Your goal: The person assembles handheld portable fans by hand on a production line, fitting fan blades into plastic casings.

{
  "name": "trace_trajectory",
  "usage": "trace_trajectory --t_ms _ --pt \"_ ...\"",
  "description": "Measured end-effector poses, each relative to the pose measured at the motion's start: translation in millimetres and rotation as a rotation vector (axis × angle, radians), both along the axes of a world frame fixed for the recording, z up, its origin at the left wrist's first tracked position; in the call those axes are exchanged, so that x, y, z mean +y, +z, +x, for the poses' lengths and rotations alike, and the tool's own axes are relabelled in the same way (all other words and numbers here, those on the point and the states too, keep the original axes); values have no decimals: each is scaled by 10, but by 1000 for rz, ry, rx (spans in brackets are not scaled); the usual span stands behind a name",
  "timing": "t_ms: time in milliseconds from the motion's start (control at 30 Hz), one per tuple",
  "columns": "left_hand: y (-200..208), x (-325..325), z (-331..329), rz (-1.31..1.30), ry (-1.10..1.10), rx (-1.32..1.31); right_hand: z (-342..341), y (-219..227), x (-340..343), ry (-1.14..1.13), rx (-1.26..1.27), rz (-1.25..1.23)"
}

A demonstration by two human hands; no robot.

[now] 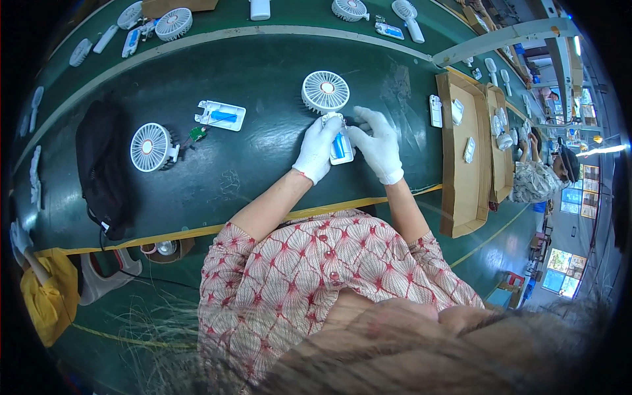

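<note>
My left hand [317, 149], in a white glove, is closed around a white fan handle shell [346, 157] with a blue battery [339, 146] inside. The round white fan head [326, 91] lies just beyond it; my fingers hide where the two meet. My gloved right hand [380, 146] is beside the handle's right edge, its fingers apart and its thumb close to the shell. Whether the thumb touches it I cannot tell. Further left on the green table are another fan head [151, 147], a small green circuit board [197, 133] and an open handle shell with a blue battery [222, 116].
A black cloth bundle [102, 164] lies at the left. Cardboard trays [459, 178] with white parts stand at the right, beside a white handle piece [436, 110]. More fans [174, 24] lie across the far strip. Other people [541, 178] are at the right and the lower left.
</note>
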State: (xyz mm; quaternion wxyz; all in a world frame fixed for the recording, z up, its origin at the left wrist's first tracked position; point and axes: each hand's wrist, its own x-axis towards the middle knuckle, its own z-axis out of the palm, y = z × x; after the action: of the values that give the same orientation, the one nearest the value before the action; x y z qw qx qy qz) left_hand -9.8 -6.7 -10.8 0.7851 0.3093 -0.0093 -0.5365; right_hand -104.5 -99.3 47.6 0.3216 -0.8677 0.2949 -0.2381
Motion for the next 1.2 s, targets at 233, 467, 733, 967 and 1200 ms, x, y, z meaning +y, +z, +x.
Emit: trace_trajectory --t_ms 233,467,733,967,1200 --pt "-11 3 14 1 12 -91 16 -60 48 65 -28 424" --pt "38 48 4 65 24 -96 -67 -180 80 143 -151 434" --pt "-68 -25 5 107 -5 -198 58 -72 -301 631 -76 -534" --pt "66 -22 31 41 4 -46 46 -43 -356 631 37 -283" --pt "136 52 67 80 -44 17 -626 3 -1442 -353 460 -670"
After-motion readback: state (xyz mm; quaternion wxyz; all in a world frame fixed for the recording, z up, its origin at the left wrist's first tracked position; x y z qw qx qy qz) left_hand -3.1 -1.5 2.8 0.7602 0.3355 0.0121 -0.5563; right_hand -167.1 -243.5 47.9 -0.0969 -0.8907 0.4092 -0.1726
